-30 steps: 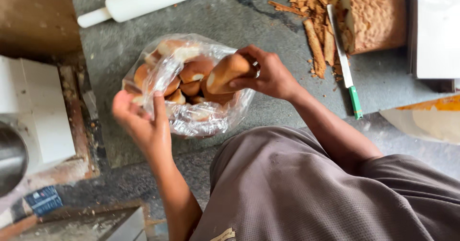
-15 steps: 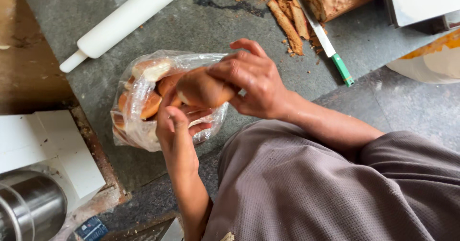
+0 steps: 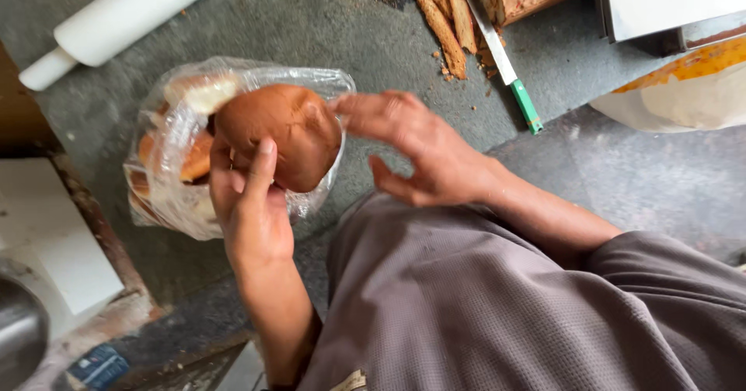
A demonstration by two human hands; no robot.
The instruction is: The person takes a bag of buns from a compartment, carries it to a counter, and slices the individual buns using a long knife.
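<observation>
Over the clear bag (image 3: 167,197), left hand (image 3: 249,204) grips a bun (image 3: 284,130); right hand (image 3: 420,146) open.

A clear plastic bag (image 3: 183,158) of buns lay near the counter's (image 3: 326,41) front edge — crumpled, open-mouthed; no labels or screens showed.

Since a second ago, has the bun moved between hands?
Yes. The bun went from the right hand to the left hand, ending over the plastic bag of buns.
</observation>
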